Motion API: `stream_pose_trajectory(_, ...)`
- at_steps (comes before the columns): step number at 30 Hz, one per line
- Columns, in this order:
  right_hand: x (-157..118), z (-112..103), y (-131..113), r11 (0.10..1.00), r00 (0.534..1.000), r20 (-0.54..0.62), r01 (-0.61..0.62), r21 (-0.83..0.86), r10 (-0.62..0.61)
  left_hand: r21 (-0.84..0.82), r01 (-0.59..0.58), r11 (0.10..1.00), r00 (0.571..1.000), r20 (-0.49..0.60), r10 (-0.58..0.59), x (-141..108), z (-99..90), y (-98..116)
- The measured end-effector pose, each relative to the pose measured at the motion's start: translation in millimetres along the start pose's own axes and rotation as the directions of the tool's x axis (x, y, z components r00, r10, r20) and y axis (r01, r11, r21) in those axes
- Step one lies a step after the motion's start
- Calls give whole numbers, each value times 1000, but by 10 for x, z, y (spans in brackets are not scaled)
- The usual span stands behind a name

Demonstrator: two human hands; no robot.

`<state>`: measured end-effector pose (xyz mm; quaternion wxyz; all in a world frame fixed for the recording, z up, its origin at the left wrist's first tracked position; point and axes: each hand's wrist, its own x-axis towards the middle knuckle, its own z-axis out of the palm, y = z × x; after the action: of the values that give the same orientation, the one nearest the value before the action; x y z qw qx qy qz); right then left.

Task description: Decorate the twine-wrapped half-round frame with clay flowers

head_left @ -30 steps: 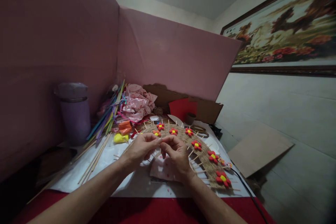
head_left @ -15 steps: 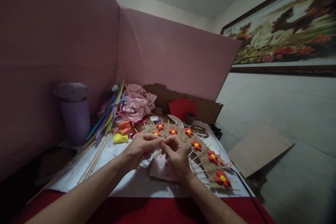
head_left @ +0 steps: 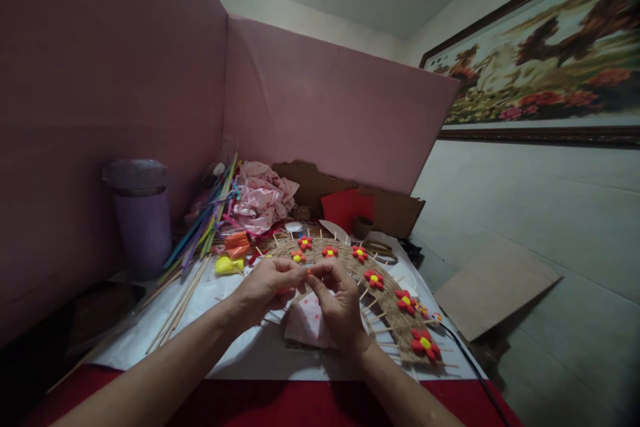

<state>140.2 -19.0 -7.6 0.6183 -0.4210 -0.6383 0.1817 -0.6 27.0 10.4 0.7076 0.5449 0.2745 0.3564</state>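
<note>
My left hand [head_left: 270,285] and my right hand [head_left: 340,303] meet at the fingertips over the middle of the table, both pinched closed. Between them shows a tiny orange piece of clay [head_left: 309,272], mostly covered by the fingers. Behind and to the right of my hands curves an arched band of woven twine [head_left: 387,307] with thin sticks poking out of both edges. Several red flowers with yellow centres, such as this flower [head_left: 374,279], sit along it, plus one orange flower [head_left: 299,256]. Below my hands lies white cloth with pink dots [head_left: 305,321].
Left of my hands are a yellow packet [head_left: 229,265], an orange packet [head_left: 237,244], loose wooden sticks [head_left: 183,303] and colourful pipe cleaners [head_left: 210,213]. A purple bin [head_left: 143,230] stands far left. Scissors [head_left: 381,252] lie behind the band; a black cable [head_left: 470,357] runs down the right side.
My fingertips have shifted slightly, and the bit of orange between them shows more clearly. Both hands stay in nearly the same place.
</note>
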Motion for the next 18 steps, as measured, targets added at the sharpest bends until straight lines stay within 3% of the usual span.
stream_pose_trajectory(5, 5, -18, 1, 1000, 999, 38, 5, -24, -4, -13, -8, 1000, 1000, -2, 8, -2, 2, 22)
stream_pose_trajectory(18, 16, -75, -52, 963, 983, 97, 176, -202, -159, 89, -46, 995, 999, -21, 48, -16, -2, 70)
